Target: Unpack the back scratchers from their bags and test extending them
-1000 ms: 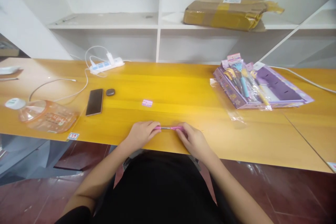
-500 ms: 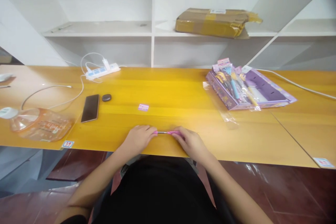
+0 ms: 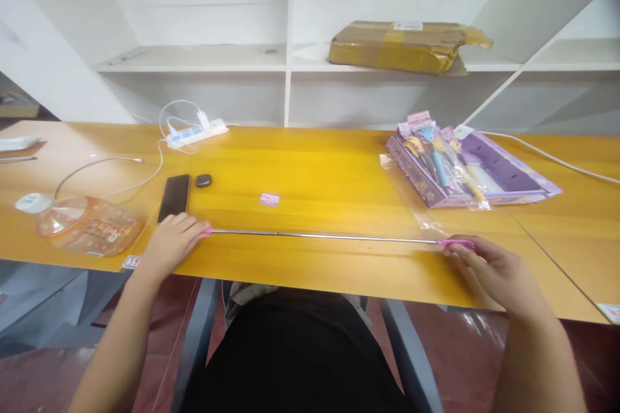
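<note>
A pink telescopic back scratcher (image 3: 320,236) stretches nearly level above the front of the table, its thin metal rod drawn out long. My left hand (image 3: 173,242) is closed around the pink handle end, most of which is hidden by the fingers. At the other end, my right hand (image 3: 496,271) grips the pink claw head, part of which shows between thumb and fingers. Beyond the rod lies a small pink card (image 3: 270,199). The phone (image 3: 174,196) is just behind my left hand.
On the right stands a purple box (image 3: 513,171) with several bagged scratchers (image 3: 440,161). A large orange-tinted bottle (image 3: 92,224) lies on its side at left. Behind are a power strip (image 3: 197,133) with cables and a small black object (image 3: 203,181). A taped carton (image 3: 402,46) sits on the shelf.
My hands have moved far apart, left hand leftward and right hand rightward. Between them the scratcher's rod has gone from a short piece to a long one.
</note>
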`<state>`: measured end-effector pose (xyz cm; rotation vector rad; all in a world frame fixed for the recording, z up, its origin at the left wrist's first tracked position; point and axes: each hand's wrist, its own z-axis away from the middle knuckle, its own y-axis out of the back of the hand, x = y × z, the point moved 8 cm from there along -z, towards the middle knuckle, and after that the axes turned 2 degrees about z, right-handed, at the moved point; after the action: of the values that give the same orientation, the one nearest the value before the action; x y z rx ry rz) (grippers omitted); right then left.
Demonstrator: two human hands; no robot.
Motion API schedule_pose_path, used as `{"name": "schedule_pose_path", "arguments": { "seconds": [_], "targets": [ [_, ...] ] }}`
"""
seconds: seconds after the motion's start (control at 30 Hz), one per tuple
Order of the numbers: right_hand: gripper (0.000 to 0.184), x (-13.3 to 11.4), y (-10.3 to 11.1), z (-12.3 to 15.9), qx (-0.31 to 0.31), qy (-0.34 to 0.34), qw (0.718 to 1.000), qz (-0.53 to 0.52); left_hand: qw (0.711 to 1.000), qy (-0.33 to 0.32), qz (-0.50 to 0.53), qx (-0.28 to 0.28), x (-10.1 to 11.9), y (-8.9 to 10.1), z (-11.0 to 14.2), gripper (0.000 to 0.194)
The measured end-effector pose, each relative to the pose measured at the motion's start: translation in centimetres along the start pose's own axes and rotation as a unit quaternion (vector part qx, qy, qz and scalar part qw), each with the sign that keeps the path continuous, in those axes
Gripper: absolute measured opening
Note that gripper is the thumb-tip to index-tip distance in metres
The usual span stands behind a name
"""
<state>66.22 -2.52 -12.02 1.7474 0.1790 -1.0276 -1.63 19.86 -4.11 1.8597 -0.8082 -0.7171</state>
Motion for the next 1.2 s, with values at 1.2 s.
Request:
{"name": "schedule_pose_path", "arguments": {
  "seconds": [1.2],
  "targets": [
    [0.063,-6.0,-2.7,1.7,0.279,-0.04,0.943,-0.175,0.996,0.047,0.049,0.061,6.3,-1.1,-5.2,0.039]
  ]
}}
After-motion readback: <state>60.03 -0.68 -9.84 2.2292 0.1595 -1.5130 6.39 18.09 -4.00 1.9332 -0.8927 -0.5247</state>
